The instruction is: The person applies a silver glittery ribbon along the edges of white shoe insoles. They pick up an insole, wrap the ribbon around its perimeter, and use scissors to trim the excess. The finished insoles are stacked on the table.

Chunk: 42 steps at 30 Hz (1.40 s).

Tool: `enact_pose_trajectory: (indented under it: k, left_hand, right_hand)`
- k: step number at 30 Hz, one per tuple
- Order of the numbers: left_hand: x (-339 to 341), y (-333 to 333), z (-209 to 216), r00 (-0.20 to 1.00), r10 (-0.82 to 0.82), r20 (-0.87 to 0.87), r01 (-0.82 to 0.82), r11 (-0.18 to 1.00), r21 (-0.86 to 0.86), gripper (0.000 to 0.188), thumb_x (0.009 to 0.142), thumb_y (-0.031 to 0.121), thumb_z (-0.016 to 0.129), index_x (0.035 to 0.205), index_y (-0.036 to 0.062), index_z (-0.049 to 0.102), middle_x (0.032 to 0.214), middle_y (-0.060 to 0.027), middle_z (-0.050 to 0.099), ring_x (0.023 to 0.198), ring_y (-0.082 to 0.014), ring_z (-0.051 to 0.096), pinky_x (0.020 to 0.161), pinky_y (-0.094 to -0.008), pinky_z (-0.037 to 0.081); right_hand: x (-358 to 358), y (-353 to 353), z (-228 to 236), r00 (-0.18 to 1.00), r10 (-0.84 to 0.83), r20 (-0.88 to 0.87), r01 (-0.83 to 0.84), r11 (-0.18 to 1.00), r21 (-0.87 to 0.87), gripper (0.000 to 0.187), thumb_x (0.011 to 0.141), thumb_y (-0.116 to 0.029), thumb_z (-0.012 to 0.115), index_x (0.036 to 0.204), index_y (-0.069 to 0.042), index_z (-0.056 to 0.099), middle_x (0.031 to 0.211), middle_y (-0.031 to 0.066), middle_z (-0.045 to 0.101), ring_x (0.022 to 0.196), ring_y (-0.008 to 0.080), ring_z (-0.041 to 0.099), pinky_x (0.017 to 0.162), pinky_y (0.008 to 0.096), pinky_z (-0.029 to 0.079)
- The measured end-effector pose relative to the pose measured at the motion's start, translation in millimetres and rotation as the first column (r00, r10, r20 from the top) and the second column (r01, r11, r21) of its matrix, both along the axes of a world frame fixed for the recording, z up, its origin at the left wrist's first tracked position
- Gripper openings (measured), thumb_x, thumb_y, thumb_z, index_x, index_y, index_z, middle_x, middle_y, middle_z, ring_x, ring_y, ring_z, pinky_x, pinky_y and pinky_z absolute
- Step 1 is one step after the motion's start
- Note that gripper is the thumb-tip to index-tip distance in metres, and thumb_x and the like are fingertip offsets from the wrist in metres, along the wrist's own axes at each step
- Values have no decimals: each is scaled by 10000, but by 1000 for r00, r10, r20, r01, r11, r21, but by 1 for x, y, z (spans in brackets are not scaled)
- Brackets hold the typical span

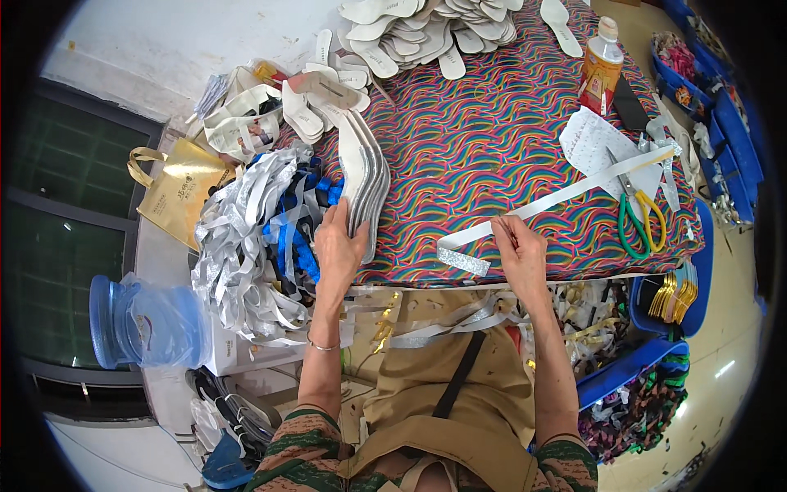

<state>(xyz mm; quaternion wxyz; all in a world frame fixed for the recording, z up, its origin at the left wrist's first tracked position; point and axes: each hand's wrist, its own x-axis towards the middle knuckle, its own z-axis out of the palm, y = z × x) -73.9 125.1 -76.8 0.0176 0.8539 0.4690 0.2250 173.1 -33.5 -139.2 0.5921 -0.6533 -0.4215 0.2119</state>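
Note:
My left hand (338, 250) grips the near left edge of a fanned stack of white insoles (366, 176) with silvery edges. Its thumb lies over the stack, and its fingers are at the side. In a pinch, my right hand (521, 252) holds a long white strip (574, 191). The strip runs to the far right across the patterned cloth; its near end folds back and shows a glittery silver face. Left of my left hand is a heap of silver and blue strips (250, 238).
The patterned table (459, 156) bears a large insole pile (426, 33) at the back. On its right are green-and-yellow scissors (639, 217), paper (592, 135), a drink bottle (601, 70) and a dark phone (632, 102). Blue bins (701, 279) stand beyond its right edge. A gold bag (184, 189) is at left.

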Motion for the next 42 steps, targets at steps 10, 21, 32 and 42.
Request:
enact_pose_trajectory:
  k: [10, 21, 32, 42]
  left_hand:
    - [-4, 6, -1, 992, 13, 122, -2, 996, -93, 512, 736, 106, 697, 1184, -108, 572, 1141, -329, 597, 949, -442, 642, 822, -427, 514]
    - [-2, 4, -14, 996, 39, 82, -40, 999, 7, 613, 720, 88, 733, 1276, -63, 523, 1142, -262, 605, 1003, -371, 631, 864, -395, 496]
    - [8, -8, -10, 1000, 24, -20, -21, 990, 136, 663, 709, 90, 747, 1278, -41, 432, 1113, -247, 506, 916, -396, 520, 759, -473, 455]
    - [-1, 22, 35, 966, -90, -244, 84, 996, -37, 478, 749, 259, 763, 1098, -13, 582, 873, -165, 610, 806, -364, 597, 735, -454, 470]
  right_hand:
    - [-2, 1, -2, 999, 1, -34, 0, 1000, 12, 135, 881, -58, 611, 999, 3, 633, 665, 139, 587, 536, 206, 513, 538, 313, 413]
    - [-4, 3, 3, 999, -24, -43, 23, 1000, -18, 100, 912, -41, 628, 932, 56, 627, 668, 13, 578, 630, 30, 451, 546, 212, 388]
    - [17, 24, 13, 980, 91, 176, -82, 995, -54, 123, 874, -29, 642, 986, 22, 637, 665, 67, 585, 588, 71, 457, 527, 261, 393]
    - [68, 85, 10, 858, 117, 500, -90, 993, -77, 247, 752, 10, 651, 993, -32, 622, 836, 187, 661, 733, 367, 653, 634, 415, 509]
